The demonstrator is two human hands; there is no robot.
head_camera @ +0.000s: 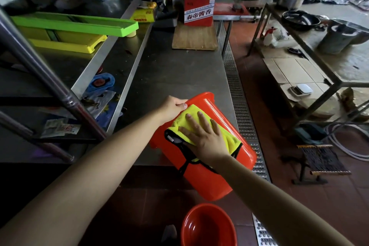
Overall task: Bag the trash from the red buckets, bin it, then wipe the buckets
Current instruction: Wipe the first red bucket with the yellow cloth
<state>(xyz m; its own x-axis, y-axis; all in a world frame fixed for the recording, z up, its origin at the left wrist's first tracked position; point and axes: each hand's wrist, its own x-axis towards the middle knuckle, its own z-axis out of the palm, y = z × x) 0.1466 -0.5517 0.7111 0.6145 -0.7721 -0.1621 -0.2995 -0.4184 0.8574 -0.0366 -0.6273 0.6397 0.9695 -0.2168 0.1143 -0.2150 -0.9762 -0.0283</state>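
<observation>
Taking the tipped red bucket (203, 146) as my landmark: far off to its left, up on the steel shelf, a green tray (79, 24) sits over a yellow tray (69, 41), and nearer the bucket a blue scrap (103, 82) lies among loose wrappers. My left hand (172, 108) is curled closed on the bucket's upper end, gripping it. The bucket itself lies on its side at the near edge of the bench (169, 70), its lower end hanging out past that edge, black handle (185, 158) draped down its wall. On top of it, a yellow cloth (193, 118) is spread, and my right hand (205, 136) lies flat on it, fingers splayed, palm pressing the cloth to the bucket's side. Below the bucket, on the floor, a second red bucket (207, 225) stands upright, mouth up. Beyond the bucket, further along the bench, a wooden board (193, 38) carries a red box (198, 9). To the bucket's right, a metal drain grate (239, 106) runs along the floor.
</observation>
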